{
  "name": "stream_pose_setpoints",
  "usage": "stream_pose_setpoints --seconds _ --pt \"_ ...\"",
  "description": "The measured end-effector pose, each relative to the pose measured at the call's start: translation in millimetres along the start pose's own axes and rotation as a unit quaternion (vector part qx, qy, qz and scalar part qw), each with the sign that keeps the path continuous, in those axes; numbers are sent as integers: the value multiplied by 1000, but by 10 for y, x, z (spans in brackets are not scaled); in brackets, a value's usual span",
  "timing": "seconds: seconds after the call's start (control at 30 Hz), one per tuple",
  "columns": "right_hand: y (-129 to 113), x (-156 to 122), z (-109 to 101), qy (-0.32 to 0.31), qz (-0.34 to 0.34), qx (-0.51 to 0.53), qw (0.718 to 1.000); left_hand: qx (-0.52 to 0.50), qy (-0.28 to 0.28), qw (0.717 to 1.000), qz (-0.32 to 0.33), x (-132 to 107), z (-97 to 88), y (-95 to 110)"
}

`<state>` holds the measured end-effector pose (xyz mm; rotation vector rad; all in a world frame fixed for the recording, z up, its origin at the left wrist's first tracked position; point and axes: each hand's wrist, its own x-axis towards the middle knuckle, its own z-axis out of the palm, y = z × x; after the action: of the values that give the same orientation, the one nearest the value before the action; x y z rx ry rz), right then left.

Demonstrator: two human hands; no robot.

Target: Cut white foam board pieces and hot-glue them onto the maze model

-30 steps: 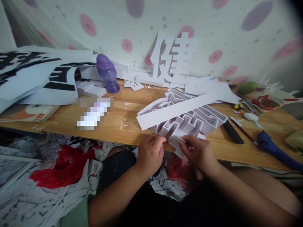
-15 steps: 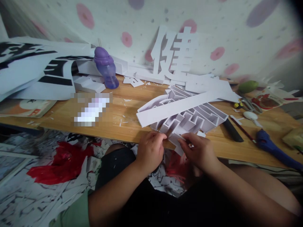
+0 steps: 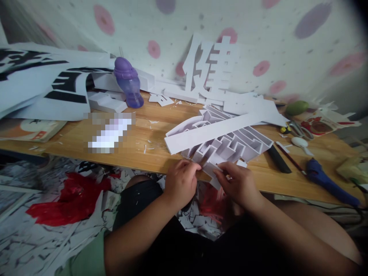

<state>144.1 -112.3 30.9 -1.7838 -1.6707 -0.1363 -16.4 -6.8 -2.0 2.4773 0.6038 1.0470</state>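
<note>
At the table's front edge, my right hand [image 3: 240,183] pinches a small white board piece [image 3: 212,171] between thumb and fingers. My left hand [image 3: 181,183] is beside it, fingers curled and thumb against them; whatever is in that grip is hidden. Just beyond both hands lies a hollow white character shape [image 3: 253,147] with thin upright walls. Across its top rests a long flat white strip [image 3: 198,135], slanting up to the right.
A purple bottle [image 3: 129,84] stands at the back left, and a flat cut-out character [image 3: 209,71] leans on the wall. To the right lie a black-handled tool [image 3: 278,159], a white spoon [image 3: 300,142], scissors [image 3: 300,130] and a blue glue gun [image 3: 330,182]. Scraps cover the floor.
The view has shifted slightly, so things at the right appear a little further left. Both hands keep nearly the same pose by the white piece.
</note>
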Motion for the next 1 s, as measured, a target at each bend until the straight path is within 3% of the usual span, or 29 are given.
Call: stream_pose_setpoints --seconds 0.57,1.0 --pt "7 4 1 -12 -8 2 1000 7 -1 1000 -7 1 2 12" --pt "-11 9 -9 -14 -18 -4 1000 0 3 999 32 7 -31 35"
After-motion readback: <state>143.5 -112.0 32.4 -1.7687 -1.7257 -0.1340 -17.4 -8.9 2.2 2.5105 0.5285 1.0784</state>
